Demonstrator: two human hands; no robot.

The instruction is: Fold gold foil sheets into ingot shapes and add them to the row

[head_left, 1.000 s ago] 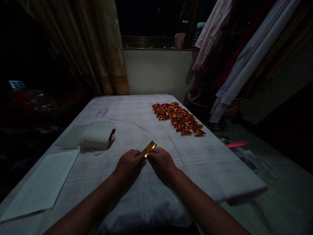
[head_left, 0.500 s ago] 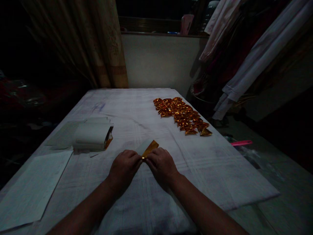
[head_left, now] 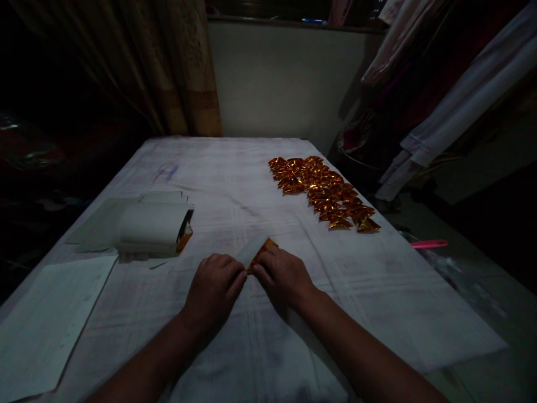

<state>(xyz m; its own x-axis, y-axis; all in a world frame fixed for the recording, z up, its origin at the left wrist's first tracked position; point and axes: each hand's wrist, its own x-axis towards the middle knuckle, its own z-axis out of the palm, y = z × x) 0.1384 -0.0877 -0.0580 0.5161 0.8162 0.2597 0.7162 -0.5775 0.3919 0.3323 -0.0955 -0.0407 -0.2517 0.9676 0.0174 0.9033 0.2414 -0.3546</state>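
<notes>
Between both hands is a sheet of gold foil paper [head_left: 260,250], pale on one face and shiny gold on the other, partly folded or rolled. My left hand [head_left: 215,285] pinches its near left corner with thumb and fingertips. My right hand [head_left: 285,274] is closed on the gold part, its fingers hiding much of the fold. Beyond the right hand lie several folded gold foil pieces [head_left: 323,193], set close together in rows. Left of my hands rests a curled stack of paper sheets [head_left: 151,226], with gold foil showing at its right end.
A flat white sheet [head_left: 54,319] lies at the near left of the cloth-covered table [head_left: 235,179]. Clothes [head_left: 457,117] hang at the right, above a pink-handled thing [head_left: 428,244] on the floor. A curtain [head_left: 188,73] hangs behind the far left edge.
The gold strip has turned in my fingers, showing less gold face and more of the pale side. The camera view has tilted slightly downward.
</notes>
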